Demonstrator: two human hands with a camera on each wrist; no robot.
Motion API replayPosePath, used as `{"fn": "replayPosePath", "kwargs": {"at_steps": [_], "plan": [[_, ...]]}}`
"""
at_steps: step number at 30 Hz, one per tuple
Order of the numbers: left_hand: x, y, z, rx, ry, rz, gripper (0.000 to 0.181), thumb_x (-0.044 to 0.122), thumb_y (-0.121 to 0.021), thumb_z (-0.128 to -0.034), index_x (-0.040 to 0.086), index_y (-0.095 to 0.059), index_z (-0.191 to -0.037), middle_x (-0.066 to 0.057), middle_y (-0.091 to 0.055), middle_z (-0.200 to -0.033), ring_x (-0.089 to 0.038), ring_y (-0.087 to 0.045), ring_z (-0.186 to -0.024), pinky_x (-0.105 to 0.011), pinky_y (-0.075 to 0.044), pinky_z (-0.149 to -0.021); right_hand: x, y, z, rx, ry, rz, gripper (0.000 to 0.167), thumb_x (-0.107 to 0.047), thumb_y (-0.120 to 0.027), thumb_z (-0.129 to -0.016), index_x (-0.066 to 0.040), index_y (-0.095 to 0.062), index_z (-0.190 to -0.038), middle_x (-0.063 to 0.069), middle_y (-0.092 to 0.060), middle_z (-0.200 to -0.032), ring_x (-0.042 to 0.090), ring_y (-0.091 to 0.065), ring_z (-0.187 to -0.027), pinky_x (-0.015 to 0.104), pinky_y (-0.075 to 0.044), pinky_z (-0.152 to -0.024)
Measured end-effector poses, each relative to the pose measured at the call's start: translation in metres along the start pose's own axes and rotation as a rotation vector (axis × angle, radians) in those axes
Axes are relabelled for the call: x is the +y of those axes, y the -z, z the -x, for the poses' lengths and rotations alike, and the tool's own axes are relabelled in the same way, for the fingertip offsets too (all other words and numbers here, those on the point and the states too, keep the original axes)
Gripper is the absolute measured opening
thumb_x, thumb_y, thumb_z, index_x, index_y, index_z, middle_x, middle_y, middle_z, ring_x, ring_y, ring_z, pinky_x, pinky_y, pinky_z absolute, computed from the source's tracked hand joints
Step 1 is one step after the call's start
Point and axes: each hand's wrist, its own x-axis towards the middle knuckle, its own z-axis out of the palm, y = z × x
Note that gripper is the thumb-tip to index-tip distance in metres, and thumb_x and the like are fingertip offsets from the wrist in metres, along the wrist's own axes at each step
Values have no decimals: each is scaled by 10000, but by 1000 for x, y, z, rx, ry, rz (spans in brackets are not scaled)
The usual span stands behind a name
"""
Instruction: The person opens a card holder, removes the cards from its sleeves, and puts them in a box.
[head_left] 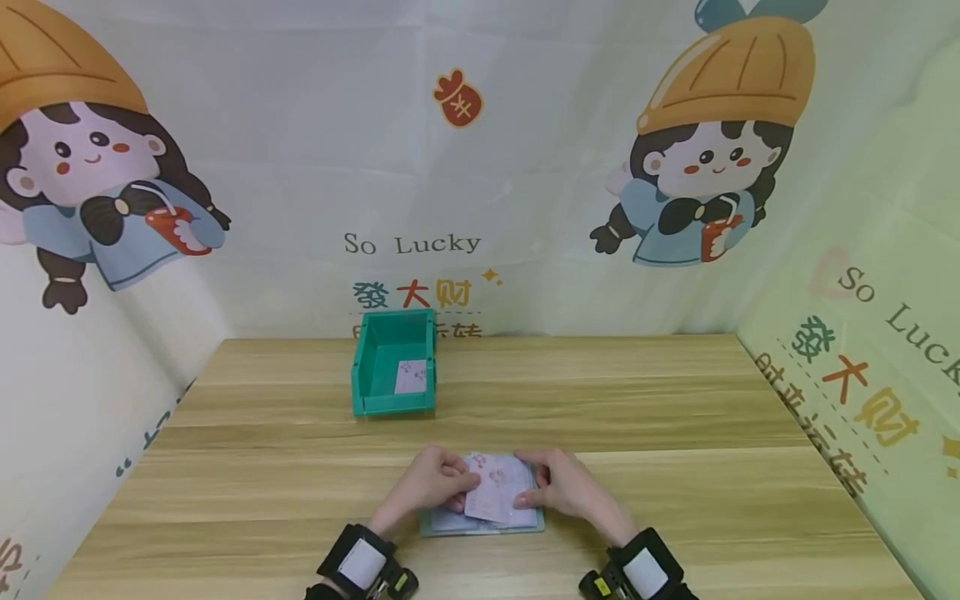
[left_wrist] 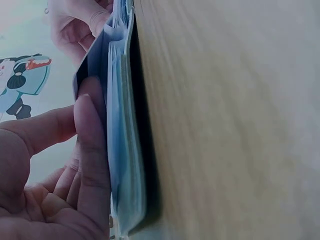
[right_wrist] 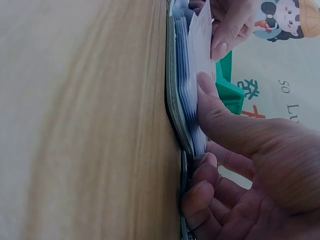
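Note:
A small card album (head_left: pixel 480 531) with a pale green cover and several clear sleeve pages lies open on the table near me. Over its pages is a pale pink-white card (head_left: pixel 491 500) with a small print, slightly tilted. My left hand (head_left: pixel 435 482) pinches the card's left edge between thumb and finger; the left wrist view shows the card's dark side raised off the sleeves (left_wrist: pixel 117 125). At the album's right edge, my right hand (head_left: pixel 566 485) holds the pages, its thumb (right_wrist: pixel 210 100) on top and its other fingers curled at the edge.
A green open-front bin (head_left: pixel 393 408) stands further back, left of the middle, with a similar pale card (head_left: pixel 410 377) inside. The wooden table (head_left: pixel 637 400) meets a printed cloth backdrop (head_left: pixel 525 275) at the back and both sides.

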Motion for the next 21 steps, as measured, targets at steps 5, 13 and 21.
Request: {"fn": "replayPosePath", "kwargs": {"at_steps": [5,13,21], "plan": [[1,3,3,-9,-2,43,161,62,-642,-948,-79,-654,-1026,32,-645,-691,-58,-580,-587,-196,-489,-553,0,1,1,1,9,-4,677,-235,-851,-786,30,-595,-1354,-66,-419,-636,39,-359,-560,181,-256,-519],[5,7,12,36,-16,-22,308,82,-637,-954,-105,-624,-1198,-18,-663,-763,-88,-569,-634,-219,-460,-560,0,0,0,3,1,-14,675,-230,-856,-778,24,-602,-1350,-71,-413,-629,39,-360,-558,181,-257,-514],[7,13,15,77,-45,-91,319,71,-634,-954,-105,-636,-1219,-50,-705,-822,-94,-608,-694,-232,-493,-597,0,0,0,4,-14,-10,686,-243,-858,-776,13,-599,-1358,-70,-416,-628,48,-360,-560,181,-252,-518]]}}
